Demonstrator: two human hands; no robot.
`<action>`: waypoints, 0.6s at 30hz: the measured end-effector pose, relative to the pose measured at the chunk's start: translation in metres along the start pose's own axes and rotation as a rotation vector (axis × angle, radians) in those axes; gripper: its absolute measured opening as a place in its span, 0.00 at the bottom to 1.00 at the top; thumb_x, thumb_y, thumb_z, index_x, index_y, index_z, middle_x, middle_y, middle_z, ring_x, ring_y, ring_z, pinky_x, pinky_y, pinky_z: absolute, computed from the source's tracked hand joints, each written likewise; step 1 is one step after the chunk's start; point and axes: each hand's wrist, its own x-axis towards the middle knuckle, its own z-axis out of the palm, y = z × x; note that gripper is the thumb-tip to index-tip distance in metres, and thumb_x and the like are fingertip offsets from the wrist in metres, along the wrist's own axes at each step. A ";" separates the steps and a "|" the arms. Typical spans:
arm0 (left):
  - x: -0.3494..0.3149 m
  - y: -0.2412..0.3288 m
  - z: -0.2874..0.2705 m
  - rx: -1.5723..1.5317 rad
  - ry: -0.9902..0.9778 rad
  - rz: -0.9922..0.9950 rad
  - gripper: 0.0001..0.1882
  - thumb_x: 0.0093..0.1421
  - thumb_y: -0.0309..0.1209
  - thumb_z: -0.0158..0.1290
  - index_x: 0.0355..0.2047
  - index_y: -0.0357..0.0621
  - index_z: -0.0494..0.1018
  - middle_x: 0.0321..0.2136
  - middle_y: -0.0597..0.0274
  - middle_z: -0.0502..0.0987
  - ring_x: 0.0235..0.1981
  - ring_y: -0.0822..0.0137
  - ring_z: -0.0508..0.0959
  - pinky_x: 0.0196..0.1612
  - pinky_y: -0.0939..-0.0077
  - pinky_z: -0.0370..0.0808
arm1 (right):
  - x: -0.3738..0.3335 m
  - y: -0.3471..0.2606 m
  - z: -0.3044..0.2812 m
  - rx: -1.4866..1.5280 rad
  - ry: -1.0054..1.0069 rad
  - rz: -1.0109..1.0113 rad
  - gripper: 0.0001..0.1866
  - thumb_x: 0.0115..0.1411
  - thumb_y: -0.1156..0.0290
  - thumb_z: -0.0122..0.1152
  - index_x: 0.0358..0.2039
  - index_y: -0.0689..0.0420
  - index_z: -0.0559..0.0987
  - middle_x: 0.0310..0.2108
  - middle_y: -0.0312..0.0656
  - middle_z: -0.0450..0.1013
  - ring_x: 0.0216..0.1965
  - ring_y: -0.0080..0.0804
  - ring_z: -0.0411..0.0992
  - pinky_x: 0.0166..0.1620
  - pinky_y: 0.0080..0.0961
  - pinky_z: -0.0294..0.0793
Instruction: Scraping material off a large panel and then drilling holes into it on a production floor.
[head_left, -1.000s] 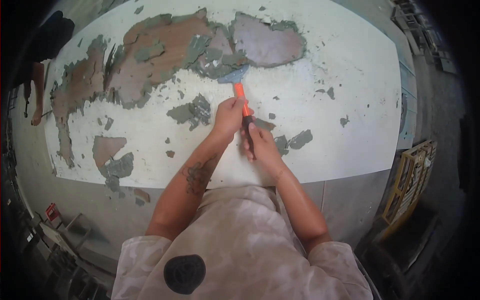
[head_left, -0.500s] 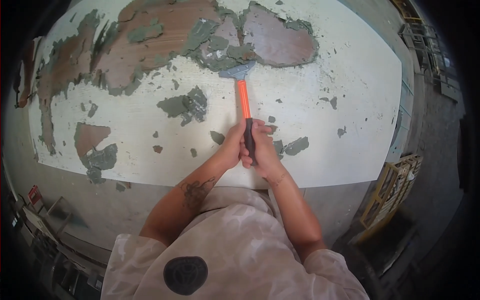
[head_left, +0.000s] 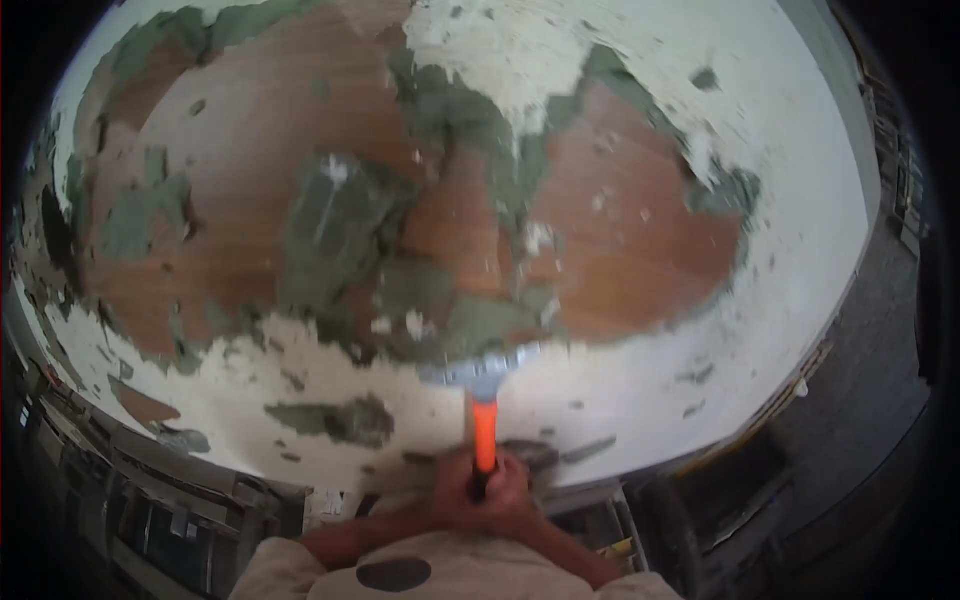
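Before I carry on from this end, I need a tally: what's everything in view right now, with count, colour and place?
Scraper: one, grey head with orange and black handle, lower centre, head at the peeled edge
White sheet: one, off-white, filling most of the view
Exposed areas: at least two, brown, upper left and right of centre
Patches and flakes: many, too blurred to count, grey-green, over and around the brown
Floor: one, grey, far right
Frames: several, count unclear, mostly dark, lower left
Shirt: one, pale, bottom edge
Round badge: one, dark, on the shirt
Left grip, right grip: two, bare, around the handle
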 end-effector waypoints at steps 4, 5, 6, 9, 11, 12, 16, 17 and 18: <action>0.002 0.016 0.007 -0.004 0.076 -0.110 0.14 0.58 0.32 0.62 0.36 0.42 0.69 0.40 0.53 0.81 0.43 0.62 0.82 0.49 0.65 0.78 | 0.010 -0.033 -0.007 0.218 -0.199 0.090 0.35 0.65 0.34 0.53 0.42 0.59 0.80 0.34 0.34 0.76 0.39 0.27 0.75 0.43 0.31 0.76; -0.002 0.022 0.011 0.002 0.091 -0.128 0.13 0.58 0.32 0.63 0.35 0.43 0.68 0.40 0.53 0.81 0.43 0.63 0.81 0.49 0.66 0.78 | 0.008 -0.031 -0.008 0.224 -0.226 0.120 0.37 0.66 0.32 0.51 0.43 0.60 0.80 0.34 0.34 0.76 0.39 0.26 0.75 0.43 0.30 0.76; -0.003 0.027 0.015 0.011 0.105 -0.134 0.13 0.57 0.31 0.63 0.34 0.44 0.68 0.40 0.54 0.82 0.43 0.65 0.81 0.49 0.67 0.78 | 0.009 -0.030 -0.009 0.226 -0.254 0.139 0.39 0.67 0.30 0.48 0.43 0.60 0.81 0.33 0.34 0.76 0.38 0.26 0.75 0.42 0.28 0.75; -0.008 0.012 0.010 0.026 0.064 0.012 0.15 0.57 0.32 0.62 0.40 0.41 0.71 0.42 0.51 0.83 0.46 0.63 0.82 0.51 0.65 0.78 | 0.019 -0.012 -0.005 0.034 -0.171 -0.210 0.31 0.74 0.43 0.43 0.48 0.61 0.79 0.40 0.42 0.78 0.43 0.33 0.77 0.44 0.32 0.75; -0.005 0.017 0.014 0.010 0.079 0.015 0.18 0.60 0.33 0.57 0.48 0.37 0.73 0.43 0.51 0.83 0.46 0.62 0.81 0.53 0.65 0.77 | 0.023 -0.012 -0.002 0.030 -0.117 -0.257 0.24 0.75 0.53 0.46 0.48 0.62 0.80 0.32 0.41 0.76 0.36 0.33 0.76 0.39 0.33 0.74; -0.004 0.019 0.013 0.027 0.118 0.005 0.19 0.60 0.33 0.55 0.49 0.36 0.74 0.43 0.50 0.83 0.46 0.62 0.81 0.54 0.65 0.76 | 0.025 -0.007 -0.002 -0.106 -0.092 -0.371 0.22 0.75 0.56 0.46 0.51 0.62 0.79 0.30 0.40 0.76 0.35 0.32 0.75 0.39 0.34 0.74; -0.010 0.011 0.014 0.085 0.038 0.114 0.16 0.65 0.35 0.55 0.45 0.36 0.68 0.45 0.45 0.80 0.47 0.55 0.82 0.54 0.62 0.77 | 0.017 -0.036 0.005 0.105 0.034 -0.392 0.22 0.75 0.58 0.48 0.36 0.64 0.79 0.26 0.36 0.74 0.30 0.26 0.70 0.35 0.30 0.71; -0.006 0.004 0.012 0.116 0.026 0.106 0.20 0.68 0.41 0.52 0.48 0.34 0.68 0.46 0.45 0.80 0.49 0.53 0.82 0.55 0.62 0.76 | 0.029 -0.027 -0.001 0.158 -0.067 -0.437 0.07 0.66 0.69 0.54 0.33 0.59 0.73 0.31 0.41 0.73 0.33 0.29 0.70 0.37 0.30 0.71; -0.014 0.000 0.010 0.138 0.031 0.105 0.20 0.68 0.41 0.52 0.48 0.34 0.68 0.46 0.45 0.80 0.49 0.53 0.82 0.55 0.62 0.76 | 0.019 -0.028 0.003 0.179 -0.074 -0.444 0.07 0.66 0.69 0.54 0.33 0.59 0.73 0.31 0.41 0.73 0.33 0.29 0.70 0.37 0.30 0.71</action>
